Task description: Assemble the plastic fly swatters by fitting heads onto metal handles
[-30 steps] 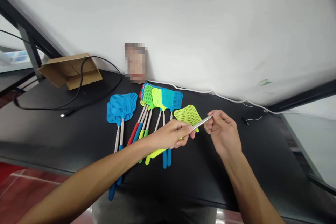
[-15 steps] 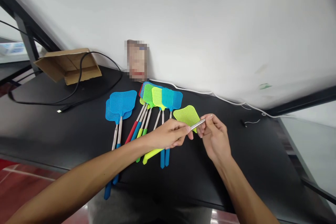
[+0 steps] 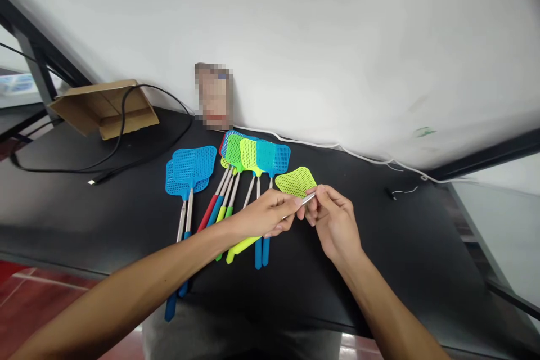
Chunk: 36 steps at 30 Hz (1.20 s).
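My left hand [image 3: 272, 212] is closed around a slim silver rod [image 3: 308, 198], which points up to the right. A yellow-green handle [image 3: 244, 246] emerges below that hand, in line with the rod. The fingertips of my right hand [image 3: 336, 219] pinch the rod's far end. Just behind my hands is a yellow-green mesh fly swatter head [image 3: 296, 181]; its lower part is hidden, and whether it joins the rod I cannot tell. Left of my hands lie several fly swatters in blue, green, yellow-green and red, including a blue pair [image 3: 194, 164] and a green one [image 3: 237, 152].
An open cardboard box [image 3: 126, 107] and a black cable [image 3: 122, 129] occupy the black table's [image 3: 405, 270] back left. A blurred-out upright item [image 3: 214, 95] leans against the wall. A white cable [image 3: 363, 156] runs along the wall's foot, and a small black plug [image 3: 388, 193] lies at the right.
My right hand has moved left and closer to my left hand, so less of the rod shows between them. The whole view has shifted slightly.
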Each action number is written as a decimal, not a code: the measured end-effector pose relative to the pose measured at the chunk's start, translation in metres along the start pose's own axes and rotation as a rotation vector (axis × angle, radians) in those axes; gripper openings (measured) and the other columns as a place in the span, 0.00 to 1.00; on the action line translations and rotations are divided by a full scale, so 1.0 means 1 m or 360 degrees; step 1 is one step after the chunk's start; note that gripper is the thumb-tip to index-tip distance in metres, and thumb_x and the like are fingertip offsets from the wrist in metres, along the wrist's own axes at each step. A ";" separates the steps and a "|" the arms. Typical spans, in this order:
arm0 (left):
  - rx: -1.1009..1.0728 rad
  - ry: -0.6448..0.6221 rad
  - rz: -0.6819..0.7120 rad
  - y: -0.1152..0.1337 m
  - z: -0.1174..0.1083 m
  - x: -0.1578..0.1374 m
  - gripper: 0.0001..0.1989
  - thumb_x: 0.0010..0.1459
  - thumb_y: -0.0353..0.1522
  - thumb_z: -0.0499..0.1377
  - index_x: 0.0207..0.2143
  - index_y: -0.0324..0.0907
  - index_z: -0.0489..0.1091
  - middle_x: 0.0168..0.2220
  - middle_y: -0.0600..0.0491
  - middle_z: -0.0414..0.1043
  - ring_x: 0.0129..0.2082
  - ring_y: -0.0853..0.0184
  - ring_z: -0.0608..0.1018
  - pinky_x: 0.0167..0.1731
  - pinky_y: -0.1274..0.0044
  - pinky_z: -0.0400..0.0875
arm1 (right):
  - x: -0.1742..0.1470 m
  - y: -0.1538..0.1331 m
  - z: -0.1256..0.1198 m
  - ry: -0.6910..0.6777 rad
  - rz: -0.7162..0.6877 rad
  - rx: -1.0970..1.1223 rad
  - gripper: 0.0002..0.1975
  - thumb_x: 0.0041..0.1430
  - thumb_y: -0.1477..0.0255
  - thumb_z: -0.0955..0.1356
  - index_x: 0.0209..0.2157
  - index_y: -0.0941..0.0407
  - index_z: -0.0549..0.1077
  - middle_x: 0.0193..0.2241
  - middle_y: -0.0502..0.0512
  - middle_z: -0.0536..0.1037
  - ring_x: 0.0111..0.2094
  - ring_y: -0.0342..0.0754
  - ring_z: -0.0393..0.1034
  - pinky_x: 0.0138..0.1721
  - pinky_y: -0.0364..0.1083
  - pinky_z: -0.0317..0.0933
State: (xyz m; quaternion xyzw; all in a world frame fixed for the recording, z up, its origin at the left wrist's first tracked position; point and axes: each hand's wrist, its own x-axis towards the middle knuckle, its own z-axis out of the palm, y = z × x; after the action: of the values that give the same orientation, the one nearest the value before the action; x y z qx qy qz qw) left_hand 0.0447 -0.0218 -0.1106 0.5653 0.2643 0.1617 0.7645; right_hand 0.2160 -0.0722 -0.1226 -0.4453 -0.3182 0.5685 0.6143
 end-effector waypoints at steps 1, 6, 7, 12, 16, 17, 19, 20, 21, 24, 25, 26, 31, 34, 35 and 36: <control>-0.0002 0.0002 -0.0010 0.000 0.001 0.000 0.18 0.71 0.44 0.49 0.34 0.40 0.66 0.16 0.64 0.55 0.12 0.77 0.57 0.12 0.83 0.52 | 0.002 -0.002 -0.003 0.0021 -0.0003 0.0015 0.11 0.64 0.65 0.72 0.32 0.58 0.79 0.21 0.49 0.68 0.21 0.41 0.62 0.21 0.41 0.54; 0.0022 -0.0063 -0.0088 0.003 0.006 -0.003 0.19 0.69 0.44 0.50 0.32 0.40 0.65 0.16 0.64 0.54 0.12 0.77 0.57 0.12 0.83 0.51 | 0.019 -0.023 -0.034 0.0326 -0.0167 0.0128 0.12 0.59 0.64 0.75 0.31 0.59 0.78 0.20 0.46 0.65 0.21 0.39 0.58 0.20 0.40 0.55; 0.0031 -0.0081 -0.0101 0.004 0.007 -0.004 0.19 0.69 0.44 0.50 0.31 0.40 0.65 0.16 0.64 0.54 0.12 0.77 0.57 0.12 0.83 0.51 | 0.022 -0.028 -0.041 0.0389 -0.0206 0.0158 0.12 0.57 0.64 0.76 0.31 0.59 0.78 0.20 0.46 0.64 0.21 0.38 0.58 0.20 0.39 0.55; 0.0036 -0.0089 -0.0148 0.004 0.009 -0.005 0.19 0.68 0.45 0.52 0.31 0.40 0.66 0.15 0.63 0.55 0.12 0.77 0.56 0.11 0.83 0.51 | 0.029 -0.037 -0.054 0.0497 -0.0295 0.0153 0.12 0.55 0.65 0.77 0.29 0.58 0.77 0.20 0.45 0.63 0.22 0.39 0.56 0.20 0.39 0.54; 0.0023 -0.0023 -0.0113 0.003 0.006 -0.004 0.18 0.68 0.45 0.52 0.32 0.40 0.67 0.15 0.63 0.55 0.11 0.77 0.55 0.10 0.83 0.50 | 0.018 -0.019 -0.027 0.0389 -0.0258 0.0021 0.12 0.58 0.63 0.76 0.29 0.56 0.75 0.19 0.45 0.62 0.20 0.39 0.57 0.20 0.40 0.53; 0.0020 0.0000 -0.0095 0.004 0.005 -0.004 0.18 0.69 0.44 0.52 0.33 0.40 0.67 0.15 0.64 0.55 0.10 0.77 0.55 0.10 0.83 0.50 | 0.013 -0.013 -0.019 0.0308 -0.0200 -0.0012 0.13 0.59 0.62 0.75 0.29 0.56 0.75 0.19 0.45 0.62 0.20 0.39 0.57 0.20 0.41 0.52; 0.0017 0.0033 -0.0041 0.004 0.004 -0.004 0.18 0.69 0.44 0.51 0.33 0.40 0.67 0.15 0.64 0.55 0.10 0.77 0.56 0.10 0.83 0.51 | 0.002 -0.002 -0.003 0.0132 -0.0047 -0.0055 0.12 0.62 0.61 0.73 0.31 0.56 0.76 0.19 0.46 0.64 0.20 0.40 0.59 0.20 0.42 0.51; 0.0017 0.0041 -0.0007 0.005 0.004 -0.005 0.18 0.69 0.44 0.51 0.33 0.40 0.67 0.16 0.64 0.56 0.10 0.77 0.56 0.10 0.83 0.51 | -0.002 0.002 0.004 0.0077 -0.0018 -0.0065 0.12 0.62 0.62 0.73 0.31 0.56 0.77 0.19 0.46 0.64 0.20 0.41 0.60 0.20 0.42 0.51; 0.0015 0.0044 0.0020 0.005 0.005 -0.005 0.18 0.69 0.44 0.51 0.33 0.40 0.67 0.16 0.63 0.56 0.11 0.77 0.56 0.10 0.84 0.51 | -0.007 0.005 0.009 0.0050 -0.0016 -0.0074 0.12 0.63 0.62 0.72 0.31 0.56 0.77 0.19 0.46 0.63 0.20 0.41 0.60 0.20 0.42 0.51; 0.0022 0.0040 0.0043 0.005 0.006 -0.007 0.19 0.69 0.45 0.51 0.34 0.40 0.68 0.15 0.63 0.56 0.10 0.77 0.57 0.10 0.84 0.52 | -0.014 0.010 0.016 0.0055 -0.0075 -0.0079 0.12 0.63 0.63 0.72 0.30 0.56 0.77 0.18 0.45 0.62 0.20 0.41 0.59 0.20 0.42 0.50; 0.0023 0.0042 0.0032 0.005 0.006 -0.007 0.19 0.69 0.46 0.51 0.34 0.40 0.68 0.15 0.63 0.57 0.10 0.77 0.57 0.10 0.83 0.52 | -0.014 0.010 0.016 0.0060 -0.0083 -0.0078 0.12 0.63 0.63 0.72 0.30 0.56 0.77 0.18 0.45 0.61 0.20 0.41 0.59 0.20 0.42 0.50; 0.0022 0.0044 0.0022 0.004 0.006 -0.007 0.19 0.69 0.46 0.51 0.34 0.40 0.68 0.15 0.63 0.57 0.10 0.77 0.56 0.09 0.83 0.51 | -0.013 0.010 0.015 0.0051 -0.0074 -0.0083 0.12 0.64 0.63 0.72 0.30 0.56 0.77 0.18 0.45 0.62 0.20 0.41 0.59 0.20 0.42 0.50; -0.0033 0.0173 0.0065 0.003 -0.002 -0.001 0.19 0.69 0.44 0.51 0.35 0.39 0.70 0.15 0.63 0.56 0.10 0.76 0.58 0.11 0.82 0.51 | 0.004 0.000 -0.007 0.0060 -0.0155 -0.0503 0.16 0.66 0.57 0.69 0.31 0.56 0.77 0.22 0.49 0.68 0.21 0.42 0.59 0.22 0.44 0.52; -0.0147 0.0421 0.0125 0.004 -0.012 0.002 0.18 0.70 0.43 0.51 0.34 0.40 0.69 0.14 0.63 0.54 0.10 0.76 0.58 0.13 0.81 0.51 | 0.018 -0.006 -0.030 0.0338 -0.0513 -0.1201 0.18 0.66 0.54 0.67 0.37 0.54 0.78 0.28 0.53 0.74 0.27 0.46 0.65 0.28 0.46 0.58; -0.0188 0.0492 0.0150 0.005 -0.015 0.003 0.17 0.70 0.43 0.51 0.35 0.41 0.69 0.15 0.63 0.54 0.10 0.76 0.57 0.14 0.81 0.52 | 0.022 -0.007 -0.036 0.0380 -0.0606 -0.1493 0.18 0.65 0.53 0.67 0.40 0.54 0.77 0.32 0.55 0.75 0.32 0.50 0.68 0.33 0.48 0.61; -0.0225 0.0548 0.0176 0.006 -0.018 0.004 0.17 0.70 0.43 0.52 0.35 0.41 0.69 0.15 0.63 0.54 0.10 0.76 0.57 0.15 0.80 0.54 | 0.025 -0.006 -0.041 0.0379 -0.0668 -0.1775 0.20 0.63 0.52 0.68 0.43 0.55 0.77 0.36 0.58 0.76 0.37 0.53 0.69 0.38 0.51 0.62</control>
State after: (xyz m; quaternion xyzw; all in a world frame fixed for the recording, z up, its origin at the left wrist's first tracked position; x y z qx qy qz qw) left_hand 0.0376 -0.0045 -0.1098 0.4879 0.3477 0.3159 0.7356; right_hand 0.2591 -0.0547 -0.1364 -0.6883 -0.5781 0.1291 0.4188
